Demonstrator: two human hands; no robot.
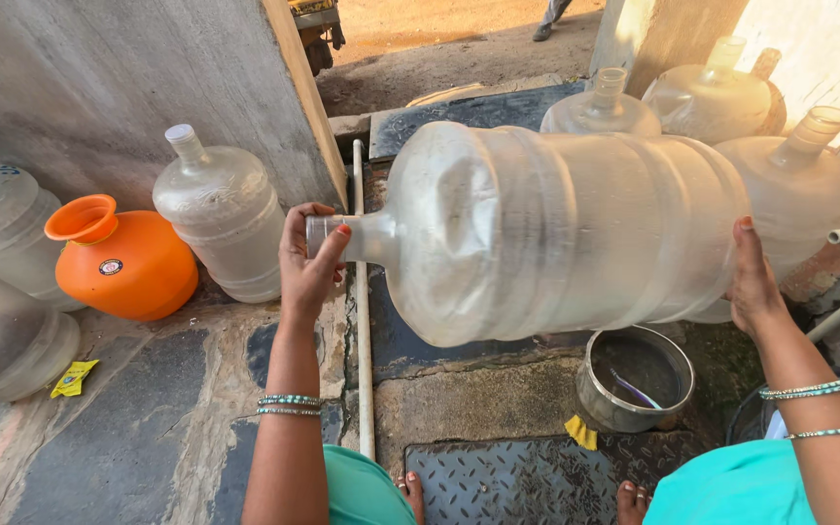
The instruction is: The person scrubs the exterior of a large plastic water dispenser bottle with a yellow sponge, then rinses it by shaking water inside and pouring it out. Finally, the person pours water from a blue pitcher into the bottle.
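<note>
Clear plastic water jug (556, 228), horizontal: my left hand (308, 262) clamps its neck, hiding the mouth; my right hand (755, 282) braces its base, palm hidden. Steel pot (634, 379) below, apart.

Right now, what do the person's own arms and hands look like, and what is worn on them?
Both forearms are bare, with no sleeves showing. The left hand has red-painted nails; its wrist carries two thin beaded bangles, silver and teal. The right hand also shows a red nail, and its forearm wears two similar bangles, set apart from each other. No rings, gloves or watch can be seen. Teal clothing shows below.
</note>
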